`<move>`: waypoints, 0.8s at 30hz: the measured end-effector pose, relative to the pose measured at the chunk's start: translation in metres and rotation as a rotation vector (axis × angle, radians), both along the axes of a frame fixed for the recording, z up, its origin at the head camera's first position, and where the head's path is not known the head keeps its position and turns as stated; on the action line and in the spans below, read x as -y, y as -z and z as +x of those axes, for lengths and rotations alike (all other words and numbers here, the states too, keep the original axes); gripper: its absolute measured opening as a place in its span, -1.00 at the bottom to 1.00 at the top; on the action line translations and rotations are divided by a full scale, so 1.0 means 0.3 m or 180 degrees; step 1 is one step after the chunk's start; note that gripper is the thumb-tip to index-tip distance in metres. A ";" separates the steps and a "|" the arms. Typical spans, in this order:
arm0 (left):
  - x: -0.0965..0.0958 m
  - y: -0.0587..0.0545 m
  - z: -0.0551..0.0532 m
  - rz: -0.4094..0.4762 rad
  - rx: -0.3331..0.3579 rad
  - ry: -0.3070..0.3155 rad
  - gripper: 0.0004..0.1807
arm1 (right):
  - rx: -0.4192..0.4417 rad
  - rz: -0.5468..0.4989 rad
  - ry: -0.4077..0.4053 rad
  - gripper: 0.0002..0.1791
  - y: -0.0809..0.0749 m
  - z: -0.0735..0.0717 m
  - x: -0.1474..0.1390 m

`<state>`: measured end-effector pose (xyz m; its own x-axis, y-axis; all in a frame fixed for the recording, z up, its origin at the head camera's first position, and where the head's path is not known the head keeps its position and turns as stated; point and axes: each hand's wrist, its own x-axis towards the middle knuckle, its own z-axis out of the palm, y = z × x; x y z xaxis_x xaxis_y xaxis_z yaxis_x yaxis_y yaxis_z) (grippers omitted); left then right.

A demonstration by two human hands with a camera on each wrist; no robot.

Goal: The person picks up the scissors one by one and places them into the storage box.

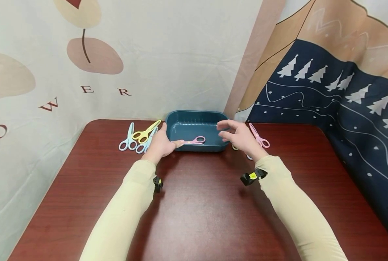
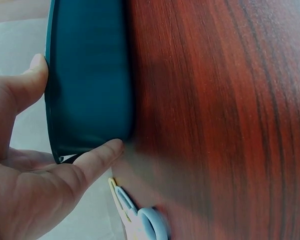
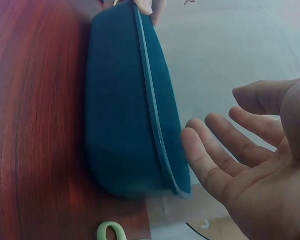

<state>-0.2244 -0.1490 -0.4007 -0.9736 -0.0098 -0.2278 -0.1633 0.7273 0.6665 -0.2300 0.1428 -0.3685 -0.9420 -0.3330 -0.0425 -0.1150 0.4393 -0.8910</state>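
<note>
A dark teal rectangular tray (image 1: 197, 148) stands at the back of the table, with pink scissors (image 1: 196, 140) inside by its front wall. My left hand (image 1: 161, 143) grips its front left corner; the left wrist view shows the thumb at the rim and a straight finger along the end wall. My right hand (image 1: 241, 137) is held by the right end, palm toward the tray, fingers spread and slightly bent. Nothing is in that palm in the right wrist view, and its fingertips (image 3: 191, 140) come right up to the rim.
Left of the tray lie light blue scissors (image 1: 128, 139), yellow scissors (image 1: 145, 133) and a second light blue pair (image 1: 141, 148), partly behind my left hand. Pink scissors (image 1: 260, 139) lie on the right, and other handles there are mostly hidden. A printed cloth (image 1: 181, 65) hangs behind the table.
</note>
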 end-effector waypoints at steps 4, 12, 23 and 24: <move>0.001 0.001 0.000 -0.0010 0.0000 -0.0011 0.21 | -0.0066 -0.0089 0.0090 -0.56 0.010 0.003 -0.015; 0.004 -0.003 0.004 -0.0015 -0.0014 -0.0006 0.20 | -0.0022 -0.0063 0.0305 -0.58 0.013 0.008 -0.058; -0.002 -0.005 0.001 -0.0074 0.0015 0.0010 0.20 | -0.0149 -0.0045 0.0455 -0.58 0.044 0.023 -0.127; -0.002 -0.005 0.001 -0.0076 0.0011 0.0007 0.20 | -0.0154 -0.0044 0.0471 -0.58 0.047 0.024 -0.134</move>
<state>-0.2241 -0.1486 -0.3993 -0.9729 -0.0131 -0.2309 -0.1639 0.7434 0.6484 -0.2228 0.1828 -0.3827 -0.9817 -0.1905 0.0077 -0.0929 0.4425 -0.8920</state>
